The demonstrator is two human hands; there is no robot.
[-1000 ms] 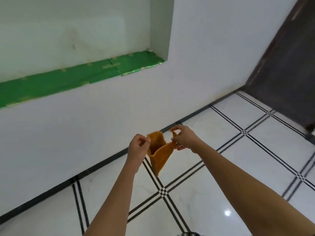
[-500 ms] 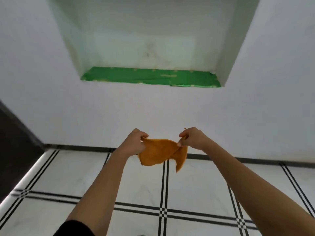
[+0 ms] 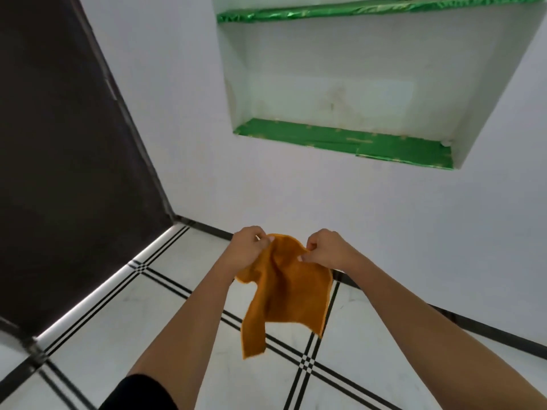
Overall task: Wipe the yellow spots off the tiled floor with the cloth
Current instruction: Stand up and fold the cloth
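Observation:
An orange cloth [image 3: 284, 294] hangs in the air in front of me, above the white tiled floor [image 3: 148, 315] with its black double lines. My left hand [image 3: 247, 250] pinches the cloth's upper left edge and my right hand [image 3: 327, 248] pinches its upper right corner. The cloth droops down between them, its lowest corner dangling over a line crossing. No yellow spots show on the visible tiles.
A white wall [image 3: 384, 220] stands ahead, with a recessed niche lined in green foil [image 3: 343, 140]. A dark door [image 3: 59, 143] fills the left side. A black skirting strip [image 3: 479, 327] runs along the wall's foot.
The view has swung left, bringing the dark door into sight. My hands have come closer together and the cloth now hangs longer, no longer stretched out flat between them.

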